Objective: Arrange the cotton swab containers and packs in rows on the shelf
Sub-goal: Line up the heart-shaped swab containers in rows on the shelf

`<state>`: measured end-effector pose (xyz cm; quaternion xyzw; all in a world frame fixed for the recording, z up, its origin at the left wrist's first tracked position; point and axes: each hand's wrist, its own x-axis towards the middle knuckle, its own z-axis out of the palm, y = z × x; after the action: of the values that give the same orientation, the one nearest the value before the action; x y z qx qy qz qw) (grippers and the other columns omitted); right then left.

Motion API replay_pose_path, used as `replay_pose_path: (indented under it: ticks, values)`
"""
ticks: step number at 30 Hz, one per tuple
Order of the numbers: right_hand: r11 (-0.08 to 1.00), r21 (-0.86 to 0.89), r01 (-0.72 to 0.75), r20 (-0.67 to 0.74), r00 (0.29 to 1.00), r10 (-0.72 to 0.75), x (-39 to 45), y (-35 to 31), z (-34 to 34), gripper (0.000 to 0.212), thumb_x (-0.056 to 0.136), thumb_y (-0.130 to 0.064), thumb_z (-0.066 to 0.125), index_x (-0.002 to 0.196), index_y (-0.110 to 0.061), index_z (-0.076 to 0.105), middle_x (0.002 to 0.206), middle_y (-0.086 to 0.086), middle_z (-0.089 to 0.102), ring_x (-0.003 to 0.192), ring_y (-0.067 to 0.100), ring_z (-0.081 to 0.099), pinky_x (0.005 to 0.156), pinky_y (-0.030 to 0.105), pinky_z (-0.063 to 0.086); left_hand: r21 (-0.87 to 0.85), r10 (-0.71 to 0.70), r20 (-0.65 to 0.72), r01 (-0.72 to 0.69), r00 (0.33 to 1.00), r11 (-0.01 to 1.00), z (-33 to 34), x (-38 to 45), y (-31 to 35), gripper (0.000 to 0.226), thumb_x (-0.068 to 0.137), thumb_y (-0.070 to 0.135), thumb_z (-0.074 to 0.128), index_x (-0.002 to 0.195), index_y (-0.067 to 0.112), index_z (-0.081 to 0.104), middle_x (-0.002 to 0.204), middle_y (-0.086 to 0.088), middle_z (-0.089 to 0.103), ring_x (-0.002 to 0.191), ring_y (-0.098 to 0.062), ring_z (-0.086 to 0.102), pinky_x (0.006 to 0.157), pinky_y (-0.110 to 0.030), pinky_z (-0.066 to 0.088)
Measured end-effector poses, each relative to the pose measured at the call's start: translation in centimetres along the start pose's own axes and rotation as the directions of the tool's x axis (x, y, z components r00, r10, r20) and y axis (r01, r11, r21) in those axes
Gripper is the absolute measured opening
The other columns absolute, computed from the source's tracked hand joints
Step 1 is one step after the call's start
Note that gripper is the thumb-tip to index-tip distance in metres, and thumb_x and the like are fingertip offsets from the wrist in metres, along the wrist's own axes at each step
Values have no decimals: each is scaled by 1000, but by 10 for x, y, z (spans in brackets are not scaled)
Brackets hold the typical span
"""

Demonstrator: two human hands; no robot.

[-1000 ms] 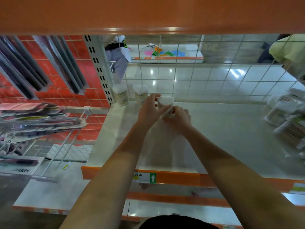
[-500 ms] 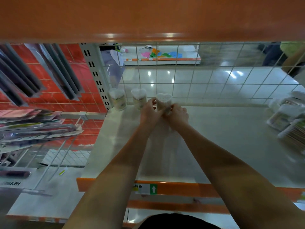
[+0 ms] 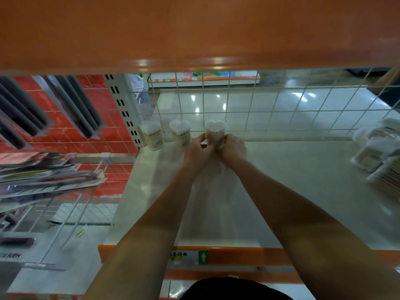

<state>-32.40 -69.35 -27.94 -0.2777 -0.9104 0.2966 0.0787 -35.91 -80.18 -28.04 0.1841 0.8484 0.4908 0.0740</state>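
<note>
While your left hand (image 3: 198, 149) and right hand (image 3: 232, 148) clasp the heart-shaped container (image 3: 214, 133), it stands on the pale shelf (image 3: 303, 191) against the wire grid (image 3: 270, 109), glossy floor tiles beyond.

left hand (image 3: 198, 148) + right hand (image 3: 233, 147) | grip heart-shaped swab container (image 3: 215, 132) | shelf (image 3: 292, 191) rear
</note>
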Motion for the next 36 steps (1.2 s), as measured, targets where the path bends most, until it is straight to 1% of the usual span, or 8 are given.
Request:
replay_pose_path:
  ticks: [6,10,12,19,24,27,31,36]
  values:
    - [1000,-12,-7,3,1000,7,3,-4,2,46,91,-35,53,127,-7,46,127,14,51,121,29,42,97,38,38,35,4,27,-5,1000,999,-2,2,-2,50,92,34,58,137,14,50,132,-5,58,118,-16,56,90,-17,37]
    - [992,125,-34,-31,999,38,1,-6,3,48,89,-32,58,127,-7,44,125,15,53,120,31,45,98,41,40,42,1,36,-2,999,999,-1,4,-4,49,92,32,58,138,15,49,132,-5,58,119,-17,55,93,-21,39]
    - [985,165,-43,-38,998,50,0,-7,3,48,88,-32,59,126,-7,44,123,16,54,119,31,46,98,43,41,32,2,31,-3,1000,999,-2,3,-4,48,92,32,57,137,16,50,131,-5,59,119,-17,56,92,-20,39]
    - [986,162,-41,-23,999,45,0,-9,7,50,87,-36,60,126,-8,44,124,13,55,119,30,45,98,43,41,-42,-34,6,34,999,999,-3,-1,-1,48,93,32,57,138,17,49,130,-2,59,115,-14,57,86,-17,37]
    - [989,149,-20,-21,999,24,-2,-11,10,51,86,-37,59,125,-7,44,125,13,54,120,31,44,97,41,39,-123,-78,-2,77,997,989,-6,-1,-6,48,93,30,57,138,17,48,126,-2,62,109,-13,60,90,-22,44]
    - [990,141,-9,-29,999,13,-3,-14,11,52,87,-38,59,126,-7,43,126,13,53,120,30,44,97,40,37,-132,-88,-7,86,996,987,-8,-1,-8,47,93,30,57,137,17,49,123,-3,63,104,-11,61,88,-21,44]
    - [991,132,-2,-36,999,7,-5,-16,13,53,87,-39,58,125,-7,43,127,14,52,120,31,43,98,41,37,-98,-91,-26,88,996,991,-11,0,-9,46,93,30,57,137,17,50,125,-3,62,108,-13,60,86,-18,40]
    - [994,107,1,-52,999,4,-7,-17,16,53,87,-41,57,125,-7,43,125,13,52,118,29,44,97,40,38,-95,-86,-27,83,996,992,-11,0,-10,47,92,32,57,137,19,50,125,-3,62,108,-12,60,88,-20,41]
